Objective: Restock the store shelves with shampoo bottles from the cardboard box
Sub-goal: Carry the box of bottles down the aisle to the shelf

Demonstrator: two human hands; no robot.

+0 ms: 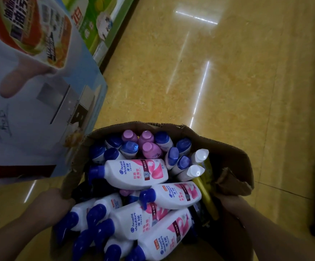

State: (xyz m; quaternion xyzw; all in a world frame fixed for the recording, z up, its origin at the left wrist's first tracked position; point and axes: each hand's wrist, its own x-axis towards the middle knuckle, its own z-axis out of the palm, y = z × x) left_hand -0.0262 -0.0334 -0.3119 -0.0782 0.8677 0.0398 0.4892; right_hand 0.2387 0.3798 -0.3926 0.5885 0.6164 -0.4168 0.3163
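My box (226, 147) is plain brown card. Most bottles (136, 172) in it are white with a pink swirl, a dark red band and blue lettering, under deep blue caps (96, 171). The pink bottles (150, 148) are one colour all over. Two tubes (206, 193) are yellow, white-tipped. The floor (228, 72) is mottled ochre with white glare streaks. The carton (40, 119) is pale blue and white with red-orange print; the shelf (115, 27) is green.

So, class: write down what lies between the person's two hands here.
In the head view, the open cardboard box sits between the left hand and right hand, packed with blue-capped white shampoo bottles.
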